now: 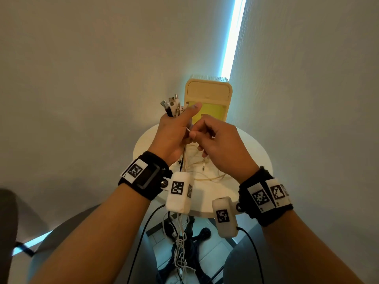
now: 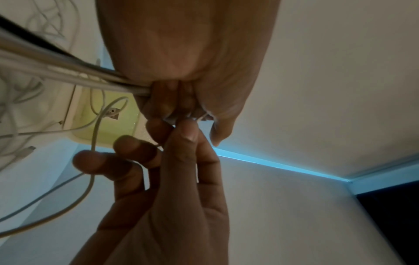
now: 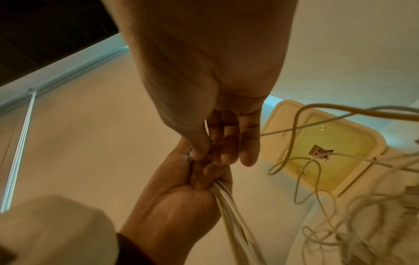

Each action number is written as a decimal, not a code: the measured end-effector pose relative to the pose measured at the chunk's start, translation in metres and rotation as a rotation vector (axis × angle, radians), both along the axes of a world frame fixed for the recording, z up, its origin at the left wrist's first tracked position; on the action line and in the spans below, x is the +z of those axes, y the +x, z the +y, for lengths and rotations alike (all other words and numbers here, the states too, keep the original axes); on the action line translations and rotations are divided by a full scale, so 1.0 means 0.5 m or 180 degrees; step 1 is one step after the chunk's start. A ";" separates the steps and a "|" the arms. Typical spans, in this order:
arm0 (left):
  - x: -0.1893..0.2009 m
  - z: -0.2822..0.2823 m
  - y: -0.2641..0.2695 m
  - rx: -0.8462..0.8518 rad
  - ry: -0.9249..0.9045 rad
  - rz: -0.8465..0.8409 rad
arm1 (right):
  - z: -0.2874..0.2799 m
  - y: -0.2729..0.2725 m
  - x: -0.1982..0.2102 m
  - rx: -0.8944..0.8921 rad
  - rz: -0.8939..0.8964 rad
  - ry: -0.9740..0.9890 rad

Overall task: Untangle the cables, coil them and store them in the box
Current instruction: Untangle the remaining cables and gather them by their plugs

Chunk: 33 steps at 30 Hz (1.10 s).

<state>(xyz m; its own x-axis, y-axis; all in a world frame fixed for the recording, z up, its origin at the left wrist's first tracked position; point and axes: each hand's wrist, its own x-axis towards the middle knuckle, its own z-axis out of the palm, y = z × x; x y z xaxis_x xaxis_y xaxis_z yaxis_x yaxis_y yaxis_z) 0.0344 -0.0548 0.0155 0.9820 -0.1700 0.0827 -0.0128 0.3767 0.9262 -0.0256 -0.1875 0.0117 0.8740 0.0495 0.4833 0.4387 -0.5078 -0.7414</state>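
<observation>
My left hand (image 1: 177,126) is raised over the table and grips a bundle of white and black cables (image 1: 184,158). Their plug ends (image 1: 172,105) stick up above the fist, and the thumb points up. In the left wrist view the curled fingers (image 2: 172,100) close round the bundle (image 2: 68,71). My right hand (image 1: 194,134) touches the left and pinches a thin white cable end (image 1: 187,129) between thumb and forefinger. The cream box (image 1: 229,107) with a yellow inside stands open behind the hands, lid up. A small plug (image 3: 318,152) lies on its floor.
Loose white cables (image 1: 205,173) lie on the round white table (image 1: 252,152) under the hands. A tangle (image 1: 180,244) hangs off the front edge beside the black table base (image 1: 199,235). Walls meet in a corner close behind the box. Black wrist-camera leads (image 1: 143,232) hang below.
</observation>
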 end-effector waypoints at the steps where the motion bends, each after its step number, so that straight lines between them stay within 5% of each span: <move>1: -0.001 -0.001 -0.002 0.0003 0.0007 -0.0028 | 0.001 -0.002 -0.004 -0.0039 -0.0012 0.0008; 6: -0.008 -0.011 -0.018 0.0087 0.0080 -0.0132 | 0.008 0.006 -0.021 -0.0408 -0.0131 -0.0022; 12: -0.006 -0.009 -0.016 0.0273 0.0143 -0.0048 | -0.014 -0.006 0.005 -0.0143 0.0171 -0.0601; 17: -0.001 -0.002 -0.017 -0.0102 -0.0074 -0.0029 | -0.039 0.016 0.042 -0.0967 -0.0437 -0.0352; 25: 0.000 -0.001 -0.029 0.0024 0.0559 -0.0309 | 0.011 0.035 0.089 -0.0258 -0.0139 -0.0364; 33: -0.014 -0.005 -0.049 0.0144 0.0949 -0.0295 | 0.027 0.042 0.109 -0.0308 -0.0075 -0.0830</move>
<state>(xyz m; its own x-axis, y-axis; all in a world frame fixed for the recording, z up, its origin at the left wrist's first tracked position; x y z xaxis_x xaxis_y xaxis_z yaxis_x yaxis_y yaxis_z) 0.0101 -0.0571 0.0084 0.9797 -0.1565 0.1252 -0.1128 0.0857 0.9899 -0.0046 -0.1741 0.0662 0.8694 0.0918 0.4855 0.3945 -0.7205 -0.5703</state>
